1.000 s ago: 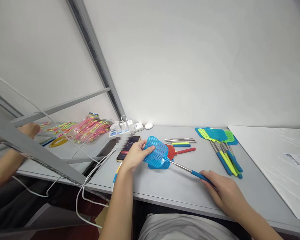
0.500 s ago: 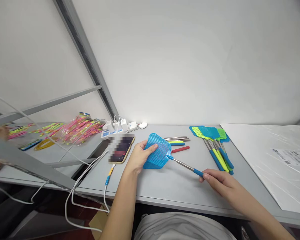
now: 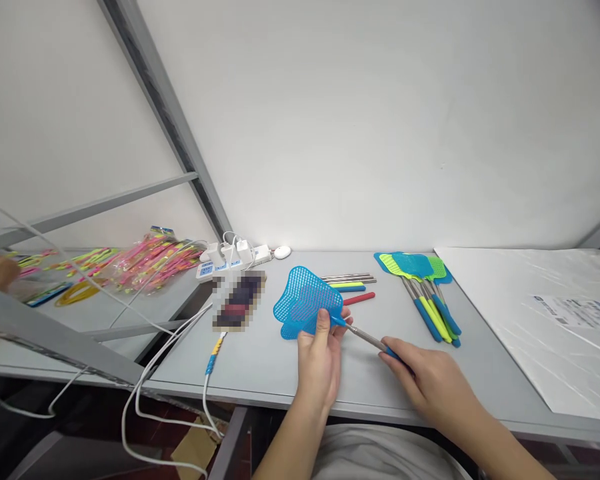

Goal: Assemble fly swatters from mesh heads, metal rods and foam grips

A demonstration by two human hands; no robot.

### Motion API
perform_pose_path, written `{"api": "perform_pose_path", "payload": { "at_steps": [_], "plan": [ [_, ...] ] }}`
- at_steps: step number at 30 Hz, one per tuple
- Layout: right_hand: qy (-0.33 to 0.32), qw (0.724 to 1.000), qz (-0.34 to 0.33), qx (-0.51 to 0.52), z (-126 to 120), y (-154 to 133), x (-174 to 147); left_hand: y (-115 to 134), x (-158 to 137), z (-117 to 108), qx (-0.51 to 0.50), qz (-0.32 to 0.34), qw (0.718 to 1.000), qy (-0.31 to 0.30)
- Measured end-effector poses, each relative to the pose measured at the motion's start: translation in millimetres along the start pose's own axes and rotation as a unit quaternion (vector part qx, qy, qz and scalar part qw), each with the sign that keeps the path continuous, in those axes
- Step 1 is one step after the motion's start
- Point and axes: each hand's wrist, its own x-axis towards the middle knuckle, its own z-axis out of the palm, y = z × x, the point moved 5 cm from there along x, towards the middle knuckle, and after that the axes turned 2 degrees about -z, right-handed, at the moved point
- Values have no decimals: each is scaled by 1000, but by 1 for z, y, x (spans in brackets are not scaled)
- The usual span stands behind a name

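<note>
A blue fly swatter (image 3: 314, 293) with a perforated head and a thin metal rod is held between my two hands above the table. My left hand (image 3: 323, 357) grips the base of its head, thumb on top, where head and rod meet. The blue handle end is wrapped in my right hand (image 3: 427, 377), which hides most of it. Another blue swatter head (image 3: 293, 329) shows beneath the held one. Behind them lie several metal rods (image 3: 353, 277), with blue and yellow grips (image 3: 350, 288) and a red grip (image 3: 360, 299).
A pile of blue and green fly swatters (image 3: 420, 280) lies right of centre. Further right is a white wrapped sheet (image 3: 525, 360). A phone (image 3: 240, 303), a power strip (image 3: 220, 267) and cables lie left. Past the metal frame, a person's hand (image 3: 0, 270) shows near packaged pink items (image 3: 150, 263).
My left hand has slid from the far edge of the swatter's head to its base. My right hand has moved left and now wraps the handle more fully.
</note>
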Motion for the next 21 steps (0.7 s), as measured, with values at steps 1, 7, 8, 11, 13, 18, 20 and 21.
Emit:
{"api": "perform_pose_path", "payload": {
  "at_steps": [1,7,8,11,13,18,20,21],
  "plan": [
    [-41,994,38,92,3,-1,-1,1,-1,0,3,8,1000,2],
    [-268,749,248,553,27,-10,-16,6,-5,1,21,6,1000,-20],
    [-270,744,247,560,27,-10,-15,6,-6,0,20,4,1000,-17],
    [-215,856,184,432,21,-9,-4,3,-8,-2,19,-14,1000,-19],
    [-144,957,107,230,12,-10,5,-4,-9,-3,22,-27,999,-30],
    [-53,984,-18,-170,9,-14,22,-26,-11,-3,66,-77,990,-98],
    [-43,974,-43,-217,12,-17,29,-29,-9,-5,76,-67,990,-98],
    [-38,971,-54,-229,13,-19,33,-28,-8,-6,75,-54,992,-87]
  ]
}}
